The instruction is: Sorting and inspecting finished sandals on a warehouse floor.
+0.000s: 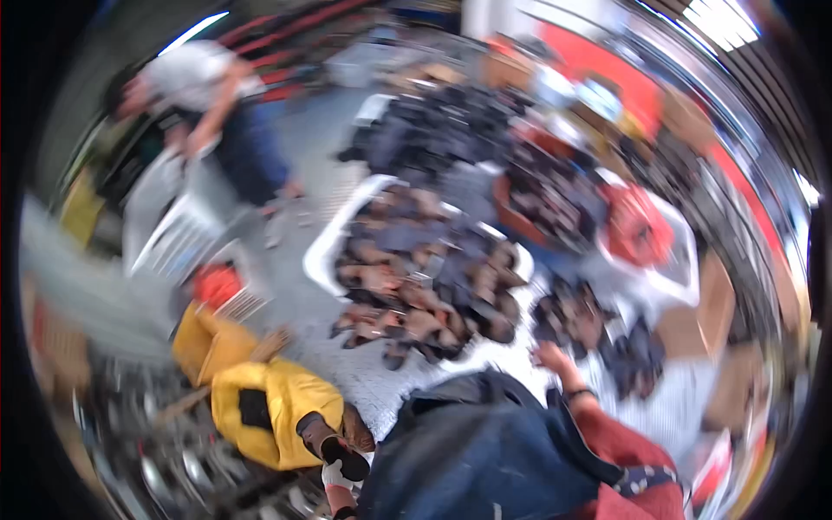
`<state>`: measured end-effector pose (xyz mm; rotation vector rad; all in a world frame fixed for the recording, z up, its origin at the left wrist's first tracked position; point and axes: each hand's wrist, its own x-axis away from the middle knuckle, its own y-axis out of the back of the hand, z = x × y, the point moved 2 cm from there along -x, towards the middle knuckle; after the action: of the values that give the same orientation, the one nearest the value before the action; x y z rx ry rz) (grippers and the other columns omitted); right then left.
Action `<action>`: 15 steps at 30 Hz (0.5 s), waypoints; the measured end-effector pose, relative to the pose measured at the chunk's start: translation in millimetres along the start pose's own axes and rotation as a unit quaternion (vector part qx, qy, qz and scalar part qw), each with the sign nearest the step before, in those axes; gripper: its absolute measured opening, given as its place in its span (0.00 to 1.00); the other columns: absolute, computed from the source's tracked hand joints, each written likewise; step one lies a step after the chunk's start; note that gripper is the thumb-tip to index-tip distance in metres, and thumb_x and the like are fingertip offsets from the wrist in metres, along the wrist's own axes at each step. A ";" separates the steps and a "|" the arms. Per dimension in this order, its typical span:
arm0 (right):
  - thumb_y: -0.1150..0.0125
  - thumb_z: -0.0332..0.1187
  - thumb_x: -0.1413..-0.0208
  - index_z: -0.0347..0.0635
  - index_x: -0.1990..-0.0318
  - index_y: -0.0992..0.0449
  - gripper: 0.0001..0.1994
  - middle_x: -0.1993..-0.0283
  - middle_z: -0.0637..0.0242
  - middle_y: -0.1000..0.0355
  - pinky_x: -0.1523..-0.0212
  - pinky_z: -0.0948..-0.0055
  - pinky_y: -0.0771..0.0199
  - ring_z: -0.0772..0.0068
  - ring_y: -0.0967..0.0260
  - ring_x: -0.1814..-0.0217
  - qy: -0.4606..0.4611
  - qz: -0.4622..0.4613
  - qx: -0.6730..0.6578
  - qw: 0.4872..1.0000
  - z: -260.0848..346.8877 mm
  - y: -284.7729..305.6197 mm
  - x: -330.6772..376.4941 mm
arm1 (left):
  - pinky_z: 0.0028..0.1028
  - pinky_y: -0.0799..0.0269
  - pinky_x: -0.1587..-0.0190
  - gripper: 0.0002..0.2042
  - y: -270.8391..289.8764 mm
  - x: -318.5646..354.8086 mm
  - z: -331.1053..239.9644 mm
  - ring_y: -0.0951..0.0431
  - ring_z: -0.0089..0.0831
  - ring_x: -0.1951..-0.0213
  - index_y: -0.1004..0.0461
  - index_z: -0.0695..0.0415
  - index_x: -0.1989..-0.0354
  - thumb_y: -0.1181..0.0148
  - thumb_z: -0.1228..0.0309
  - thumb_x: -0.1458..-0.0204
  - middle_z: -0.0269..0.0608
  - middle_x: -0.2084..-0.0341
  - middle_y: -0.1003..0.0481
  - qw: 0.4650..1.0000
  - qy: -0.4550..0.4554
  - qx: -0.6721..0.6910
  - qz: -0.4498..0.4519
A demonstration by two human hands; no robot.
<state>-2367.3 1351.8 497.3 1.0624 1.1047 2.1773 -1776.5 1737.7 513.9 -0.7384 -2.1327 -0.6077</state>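
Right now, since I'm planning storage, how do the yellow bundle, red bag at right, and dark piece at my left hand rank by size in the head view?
1. Yellow bundle
2. Red bag
3. Dark piece at your left hand

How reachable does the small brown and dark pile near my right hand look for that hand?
Probably yes: the right hand is right beside the small pile, and nothing visible blocks the way, though blur hides whether they touch.

light: glaring roof panel (724, 22), light strip (192, 33) | floor (348, 374) shiny | heavy motion blur | dark, bent rim
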 end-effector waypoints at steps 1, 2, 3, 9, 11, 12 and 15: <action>0.36 0.37 0.58 0.46 0.62 0.26 0.14 0.63 0.59 0.29 0.59 0.59 0.33 0.53 0.33 0.59 -0.033 -0.010 -0.078 0.996 -9.6 -9.3 14.5 | 0.38 0.26 0.66 0.18 -1.7 -9.3 -11.6 0.24 0.39 0.68 0.32 0.59 0.54 0.42 0.77 0.56 0.44 0.67 0.26 0.998 0.020 -0.039 0.035; 0.37 0.35 0.57 0.45 0.60 0.25 0.14 0.59 0.61 0.28 0.60 0.64 0.29 0.56 0.30 0.60 -0.082 -0.075 -0.342 0.933 15.2 4.2 16.3 | 0.38 0.26 0.66 0.17 1.4 -20.9 -18.8 0.24 0.39 0.68 0.32 0.59 0.54 0.42 0.77 0.55 0.44 0.67 0.26 0.996 0.033 -0.064 0.047; 0.40 0.32 0.55 0.43 0.57 0.26 0.15 0.55 0.64 0.29 0.62 0.71 0.26 0.64 0.28 0.59 -0.317 -0.076 -0.600 0.731 38.1 10.4 29.8 | 0.38 0.26 0.65 0.17 3.7 -31.1 -24.4 0.24 0.39 0.68 0.32 0.59 0.54 0.42 0.77 0.55 0.44 0.67 0.26 0.994 0.046 -0.085 0.056; 0.46 0.35 0.45 0.39 0.52 0.29 0.15 0.58 0.65 0.27 0.68 0.78 0.28 0.73 0.27 0.64 -0.409 -0.158 -0.661 0.610 52.5 -39.7 151.3 | 0.39 0.26 0.65 0.16 -44.4 -66.6 -73.4 0.24 0.41 0.67 0.32 0.59 0.54 0.43 0.75 0.53 0.45 0.66 0.26 0.982 0.111 -0.122 0.089; 0.46 0.35 0.45 0.39 0.52 0.29 0.15 0.58 0.65 0.27 0.68 0.78 0.28 0.74 0.28 0.65 -0.433 -0.165 -0.667 0.583 57.4 -59.4 181.6 | 0.40 0.26 0.65 0.15 -62.1 -61.7 -76.7 0.24 0.41 0.67 0.32 0.59 0.54 0.43 0.74 0.52 0.45 0.65 0.26 0.982 0.129 -0.109 0.082; 0.46 0.35 0.45 0.39 0.52 0.29 0.15 0.58 0.65 0.27 0.68 0.78 0.28 0.74 0.28 0.65 -0.448 -0.166 -0.670 0.568 58.3 -70.7 195.2 | 0.41 0.26 0.63 0.15 -76.7 -58.6 -84.1 0.23 0.43 0.67 0.33 0.60 0.53 0.45 0.71 0.49 0.46 0.64 0.25 0.978 0.163 -0.042 0.120; 0.46 0.35 0.44 0.39 0.53 0.29 0.14 0.60 0.65 0.27 0.70 0.77 0.28 0.73 0.28 0.67 -0.455 -0.140 -0.694 0.540 49.7 -92.5 210.5 | 0.41 0.26 0.60 0.14 -40.1 -87.5 -90.4 0.23 0.43 0.65 0.33 0.59 0.51 0.48 0.73 0.47 0.47 0.62 0.25 0.966 0.192 -0.072 0.160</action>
<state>-2444.8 1571.6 529.0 0.7810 -0.8661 1.1161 -1710.9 1625.8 489.6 -0.9372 -1.5866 -0.6726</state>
